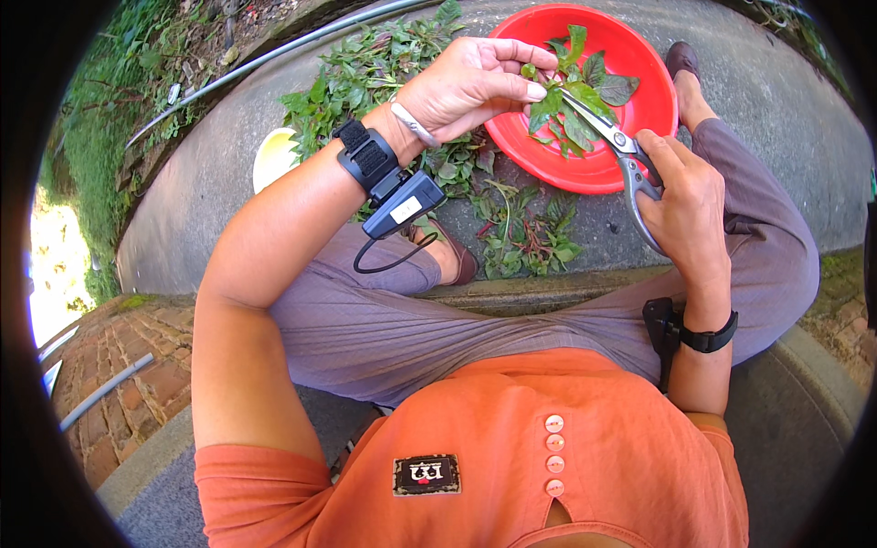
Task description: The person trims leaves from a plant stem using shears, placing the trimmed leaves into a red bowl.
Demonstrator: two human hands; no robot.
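Between the thumb and fingers of my left hand [490,82] is a leafy green sprig [548,109], held over a red plastic basin [654,82]. My right hand [685,195] grips the grey handles of a pair of scissors [603,127]. Their blades point up and left into the sprig near my left fingertips, partly covered by leaves. Several cut leaves [616,89] show in and above the basin; which of them rest on its bottom I cannot tell. A large heap of leafy stems [363,75] lies on the concrete left of the basin, partly behind my left arm.
A smaller bunch of reddish-stemmed greens [527,233] lies on the ground below the basin. My shoes [684,60] flank the greens and basin. A pale yellow round object [274,161] sits left of the heap. A grey pipe [274,65] runs along the planted edge.
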